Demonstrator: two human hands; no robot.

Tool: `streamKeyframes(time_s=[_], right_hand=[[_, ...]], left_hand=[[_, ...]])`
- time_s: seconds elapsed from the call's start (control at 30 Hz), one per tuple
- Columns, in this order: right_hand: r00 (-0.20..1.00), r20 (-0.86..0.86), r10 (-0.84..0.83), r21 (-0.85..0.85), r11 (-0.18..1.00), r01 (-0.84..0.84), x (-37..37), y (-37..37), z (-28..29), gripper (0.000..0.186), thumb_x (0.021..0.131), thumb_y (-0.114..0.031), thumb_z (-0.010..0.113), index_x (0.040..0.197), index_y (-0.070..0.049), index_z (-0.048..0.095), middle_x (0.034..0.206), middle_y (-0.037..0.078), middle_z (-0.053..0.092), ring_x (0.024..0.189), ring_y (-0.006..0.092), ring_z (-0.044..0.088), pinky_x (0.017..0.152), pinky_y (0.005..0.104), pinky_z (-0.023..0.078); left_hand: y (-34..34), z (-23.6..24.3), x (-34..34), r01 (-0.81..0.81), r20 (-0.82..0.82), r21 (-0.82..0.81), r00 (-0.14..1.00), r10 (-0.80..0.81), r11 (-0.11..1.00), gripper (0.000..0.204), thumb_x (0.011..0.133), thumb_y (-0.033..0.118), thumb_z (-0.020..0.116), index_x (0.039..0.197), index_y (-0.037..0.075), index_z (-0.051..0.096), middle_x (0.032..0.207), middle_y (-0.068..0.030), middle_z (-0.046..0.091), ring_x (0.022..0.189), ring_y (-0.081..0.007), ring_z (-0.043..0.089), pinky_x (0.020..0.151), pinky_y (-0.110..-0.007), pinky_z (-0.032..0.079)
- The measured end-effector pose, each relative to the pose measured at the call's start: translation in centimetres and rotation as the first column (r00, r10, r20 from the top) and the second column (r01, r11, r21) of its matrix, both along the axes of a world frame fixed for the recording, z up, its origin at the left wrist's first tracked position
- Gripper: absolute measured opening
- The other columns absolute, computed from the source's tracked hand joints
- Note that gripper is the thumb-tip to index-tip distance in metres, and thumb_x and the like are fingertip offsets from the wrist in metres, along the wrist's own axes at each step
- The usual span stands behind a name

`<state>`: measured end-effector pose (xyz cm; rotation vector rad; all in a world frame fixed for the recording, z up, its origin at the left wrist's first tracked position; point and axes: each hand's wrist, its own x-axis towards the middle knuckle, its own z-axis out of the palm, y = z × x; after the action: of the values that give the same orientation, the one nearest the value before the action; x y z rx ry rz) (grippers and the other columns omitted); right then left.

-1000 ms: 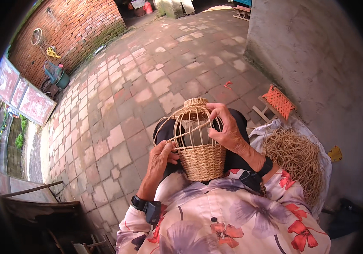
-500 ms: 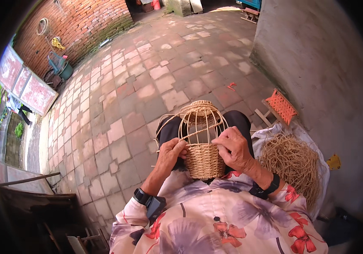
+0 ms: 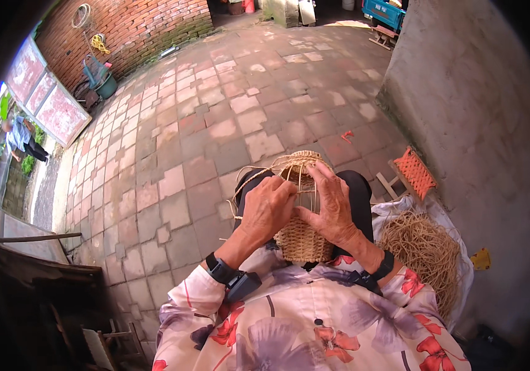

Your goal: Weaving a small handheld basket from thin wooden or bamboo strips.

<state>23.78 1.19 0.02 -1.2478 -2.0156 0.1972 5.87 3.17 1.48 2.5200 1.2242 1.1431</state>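
In the head view a pale straw basket [image 3: 304,243] sits between my dark-trousered knees, with upright stakes, loose cords and a braided part at its top. My left hand [image 3: 268,210] is closed over its front left at the stakes; its fingertips and whatever they pinch are hidden. My right hand [image 3: 330,207] grips the basket's right side, index and middle fingers reaching up onto the stakes, thumb toward my left hand. Both hands cover much of the weave.
At my right lie a straw-cord pile [image 3: 416,260] on a white sack and an orange woven stool [image 3: 414,173], beside a plastered wall [image 3: 463,111]. At left, a person [image 3: 23,139] in light blue stands by a metal gate [image 3: 60,114]. A dark wooden structure [image 3: 42,278] is lower left.
My left hand has moved up and right over the basket's front. My right hand went down, then back up onto the stakes. The person at the gateway has come further into view.
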Motion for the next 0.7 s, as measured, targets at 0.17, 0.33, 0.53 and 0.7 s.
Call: streamKeyframes(time_s=[0.17,0.33,0.53,0.7], right_hand=[[0.997,-0.026,-0.076,-0.003,0.997,0.075,0.3,0.3,-0.4,0.089,0.066,-0.024,0.079,0.142,-0.011,0.034,0.14,0.014,0.038,0.129,0.0317,0.039,0.105,0.0496,0.028],[0.998,-0.049,-0.043,0.001,0.999,0.043,-0.2,0.3,-0.1,0.091,0.065,-0.024,0.079,0.143,-0.012,0.033,0.14,0.014,0.037,0.129,0.032,0.039,0.105,0.0505,0.028],[0.996,-0.052,-0.074,0.043,0.996,0.076,-0.1,0.2,-0.4,0.092,0.063,-0.024,0.08,0.142,-0.012,0.034,0.141,0.014,0.037,0.128,0.0317,0.04,0.104,0.0499,0.029],[0.997,-0.066,-0.047,0.067,0.996,0.051,-0.3,0.5,-0.9,0.092,0.062,-0.024,0.081,0.141,-0.012,0.036,0.14,0.013,0.038,0.127,0.0309,0.041,0.103,0.0493,0.03]], left_hand=[[0.9,0.5,-2.3,-0.395,0.077,-0.056,0.914,0.399,0.917,0.014,0.071,0.005,0.061,0.082,0.006,0.053,0.071,-0.0104,0.057,0.066,-0.029,0.06,0.061,-0.04,0.047],[-1.3,-3.3,-4.3,-0.472,0.067,-0.284,0.858,0.509,0.834,0.025,0.071,0.014,0.062,0.095,0.009,0.056,0.083,-0.0096,0.06,0.073,-0.0305,0.062,0.066,-0.039,0.05],[0.0,1.6,-2.4,-0.145,0.115,-0.161,0.98,0.165,0.976,0.026,0.08,0.021,0.066,0.102,0.008,0.064,0.092,-0.0104,0.061,0.082,-0.0299,0.062,0.072,-0.037,0.051],[1.3,-0.4,-1.0,0.005,0.082,-0.199,0.997,0.012,0.98,0.012,0.088,0.017,0.061,0.085,0.006,0.067,0.077,-0.013,0.062,0.072,-0.0322,0.062,0.064,-0.04,0.05]])
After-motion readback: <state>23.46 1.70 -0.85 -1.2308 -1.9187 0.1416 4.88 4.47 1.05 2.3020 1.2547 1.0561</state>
